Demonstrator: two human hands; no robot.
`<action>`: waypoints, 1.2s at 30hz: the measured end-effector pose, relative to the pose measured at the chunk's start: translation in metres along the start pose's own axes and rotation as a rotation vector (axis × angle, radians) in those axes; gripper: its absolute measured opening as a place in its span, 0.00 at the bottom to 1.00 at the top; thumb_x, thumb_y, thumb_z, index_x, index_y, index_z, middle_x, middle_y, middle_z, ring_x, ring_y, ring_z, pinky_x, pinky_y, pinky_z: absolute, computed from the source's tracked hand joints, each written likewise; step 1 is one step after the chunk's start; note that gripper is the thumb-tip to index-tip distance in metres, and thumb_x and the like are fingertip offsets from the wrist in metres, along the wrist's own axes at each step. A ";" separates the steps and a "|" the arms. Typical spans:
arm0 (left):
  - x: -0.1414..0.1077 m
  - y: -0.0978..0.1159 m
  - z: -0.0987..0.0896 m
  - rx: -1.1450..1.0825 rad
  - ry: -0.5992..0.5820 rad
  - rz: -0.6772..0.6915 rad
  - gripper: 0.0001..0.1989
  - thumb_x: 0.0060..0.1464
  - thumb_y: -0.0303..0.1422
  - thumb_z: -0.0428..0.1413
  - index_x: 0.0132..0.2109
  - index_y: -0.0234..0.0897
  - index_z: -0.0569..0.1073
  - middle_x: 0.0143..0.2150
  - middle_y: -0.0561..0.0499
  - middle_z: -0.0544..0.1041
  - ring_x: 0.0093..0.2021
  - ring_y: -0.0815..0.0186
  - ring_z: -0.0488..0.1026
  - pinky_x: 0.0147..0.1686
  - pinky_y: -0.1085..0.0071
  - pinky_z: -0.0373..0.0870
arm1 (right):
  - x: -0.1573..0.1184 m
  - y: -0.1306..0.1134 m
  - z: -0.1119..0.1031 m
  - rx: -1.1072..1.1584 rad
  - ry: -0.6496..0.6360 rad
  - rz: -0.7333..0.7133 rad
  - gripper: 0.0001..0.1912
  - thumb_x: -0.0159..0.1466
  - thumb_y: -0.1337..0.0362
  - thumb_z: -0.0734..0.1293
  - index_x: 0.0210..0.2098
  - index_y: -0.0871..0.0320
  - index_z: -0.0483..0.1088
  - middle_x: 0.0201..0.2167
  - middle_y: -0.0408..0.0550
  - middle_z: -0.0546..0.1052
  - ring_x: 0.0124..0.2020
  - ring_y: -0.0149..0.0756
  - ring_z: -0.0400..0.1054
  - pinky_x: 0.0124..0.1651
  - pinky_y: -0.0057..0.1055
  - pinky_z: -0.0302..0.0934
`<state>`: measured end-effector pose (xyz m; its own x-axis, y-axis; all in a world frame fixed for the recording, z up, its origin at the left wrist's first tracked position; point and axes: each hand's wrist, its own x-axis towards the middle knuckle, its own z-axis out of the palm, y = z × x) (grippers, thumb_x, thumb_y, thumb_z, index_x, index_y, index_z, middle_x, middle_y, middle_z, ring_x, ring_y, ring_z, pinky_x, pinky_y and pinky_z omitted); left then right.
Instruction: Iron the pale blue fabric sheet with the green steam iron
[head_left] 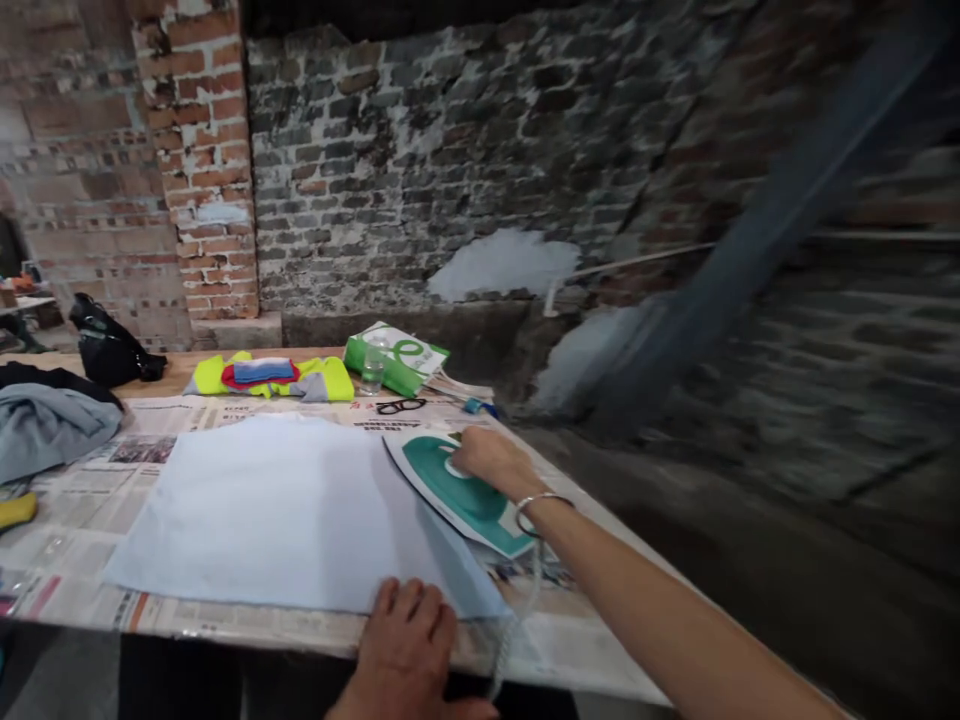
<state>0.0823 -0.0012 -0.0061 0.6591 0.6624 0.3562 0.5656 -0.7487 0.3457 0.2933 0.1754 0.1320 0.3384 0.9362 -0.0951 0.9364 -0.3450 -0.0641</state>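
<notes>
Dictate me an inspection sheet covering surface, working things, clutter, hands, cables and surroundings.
Surface: wooden table covered in newspaper sheets
Working things: pale blue flat cloth; teal-and-white iron at its right side
Clutter: black shiny bag, grey garment, fluorescent yellow folded fabric, green-and-white bag, clear cup, black-framed glasses
Hands: right hand has its grip on the iron; left hand lies at the cloth's near edge
Cables: pale cord runs down from the iron's heel; plug not visible
Surroundings: rough brick wall with white patches
</notes>
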 end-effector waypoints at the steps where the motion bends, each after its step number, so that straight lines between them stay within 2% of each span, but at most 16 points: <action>1: -0.001 0.000 0.000 -0.030 0.011 -0.002 0.39 0.56 0.57 0.52 0.65 0.36 0.62 0.65 0.42 0.68 0.65 0.50 0.62 0.67 0.47 0.55 | -0.002 0.001 -0.002 -0.007 -0.016 -0.015 0.21 0.60 0.70 0.63 0.52 0.65 0.75 0.51 0.65 0.77 0.52 0.50 0.73 0.43 0.33 0.66; 5: -0.007 -0.002 -0.008 -0.176 0.150 -0.077 0.40 0.55 0.53 0.57 0.67 0.38 0.59 0.67 0.41 0.64 0.66 0.53 0.62 0.65 0.54 0.63 | -0.029 0.007 -0.012 -0.040 -0.033 -0.176 0.21 0.60 0.66 0.64 0.52 0.61 0.75 0.48 0.61 0.79 0.50 0.50 0.74 0.41 0.33 0.65; 7: -0.016 -0.009 -0.023 -0.185 0.258 -0.158 0.37 0.56 0.48 0.58 0.67 0.38 0.59 0.68 0.40 0.62 0.67 0.53 0.61 0.63 0.55 0.66 | -0.051 0.008 -0.017 -0.057 -0.019 -0.251 0.21 0.60 0.64 0.65 0.53 0.58 0.75 0.47 0.59 0.79 0.49 0.50 0.74 0.41 0.33 0.64; 9: -0.032 -0.023 -0.044 -0.121 0.387 -0.256 0.29 0.59 0.42 0.56 0.64 0.38 0.63 0.67 0.38 0.64 0.66 0.53 0.61 0.61 0.52 0.68 | -0.074 0.002 -0.021 -0.055 -0.022 -0.296 0.21 0.60 0.63 0.66 0.53 0.56 0.75 0.47 0.58 0.79 0.49 0.50 0.74 0.40 0.33 0.63; 11: -0.054 -0.042 -0.067 -0.015 0.526 -0.361 0.20 0.62 0.38 0.53 0.60 0.39 0.67 0.63 0.38 0.68 0.64 0.54 0.65 0.59 0.51 0.70 | -0.098 -0.009 -0.024 -0.043 -0.060 -0.335 0.21 0.60 0.63 0.66 0.53 0.56 0.74 0.48 0.58 0.79 0.48 0.50 0.74 0.39 0.32 0.62; 13: -0.079 -0.064 -0.089 0.107 0.640 -0.457 0.16 0.63 0.36 0.51 0.56 0.39 0.70 0.58 0.39 0.72 0.59 0.55 0.69 0.56 0.51 0.72 | -0.121 -0.027 -0.026 -0.045 -0.106 -0.389 0.19 0.61 0.64 0.66 0.51 0.54 0.74 0.46 0.57 0.79 0.47 0.50 0.74 0.39 0.32 0.60; 17: -0.124 -0.101 -0.121 0.330 0.765 -0.578 0.11 0.62 0.36 0.51 0.47 0.38 0.73 0.47 0.42 0.76 0.48 0.56 0.74 0.49 0.54 0.74 | -0.154 -0.070 -0.023 -0.099 -0.128 -0.575 0.14 0.60 0.67 0.64 0.45 0.54 0.75 0.41 0.54 0.80 0.43 0.48 0.74 0.36 0.32 0.56; 23: -0.157 -0.132 -0.150 0.590 0.778 -0.706 0.15 0.60 0.40 0.53 0.48 0.35 0.71 0.47 0.39 0.75 0.48 0.51 0.72 0.47 0.52 0.71 | -0.166 -0.135 -0.026 -0.139 -0.091 -0.770 0.16 0.59 0.69 0.64 0.46 0.57 0.74 0.41 0.56 0.79 0.43 0.47 0.74 0.36 0.31 0.53; 28: -0.171 -0.150 -0.163 0.645 0.751 -0.762 0.11 0.59 0.39 0.54 0.43 0.36 0.71 0.45 0.41 0.75 0.46 0.52 0.72 0.46 0.55 0.69 | -0.170 -0.192 -0.027 -0.131 0.012 -0.904 0.16 0.61 0.70 0.61 0.46 0.59 0.74 0.40 0.58 0.79 0.43 0.47 0.75 0.38 0.32 0.57; 32: -0.181 -0.160 -0.158 0.623 0.707 -0.754 0.09 0.57 0.38 0.56 0.41 0.37 0.71 0.45 0.41 0.74 0.46 0.52 0.71 0.46 0.55 0.70 | -0.169 -0.238 -0.005 -0.109 0.001 -1.007 0.17 0.61 0.69 0.62 0.48 0.60 0.74 0.41 0.60 0.80 0.45 0.49 0.75 0.40 0.33 0.61; 36: -0.187 -0.166 -0.154 0.571 0.669 -0.768 0.10 0.55 0.38 0.57 0.40 0.38 0.71 0.44 0.42 0.74 0.45 0.52 0.71 0.47 0.55 0.69 | -0.158 -0.272 0.019 -0.076 -0.032 -0.965 0.17 0.62 0.70 0.61 0.48 0.60 0.74 0.42 0.61 0.80 0.46 0.49 0.75 0.40 0.33 0.64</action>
<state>-0.2107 0.0033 0.0034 -0.2496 0.7007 0.6684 0.9552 0.0647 0.2889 -0.0166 0.1196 0.1459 -0.5807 0.8117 -0.0627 0.8140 0.5773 -0.0645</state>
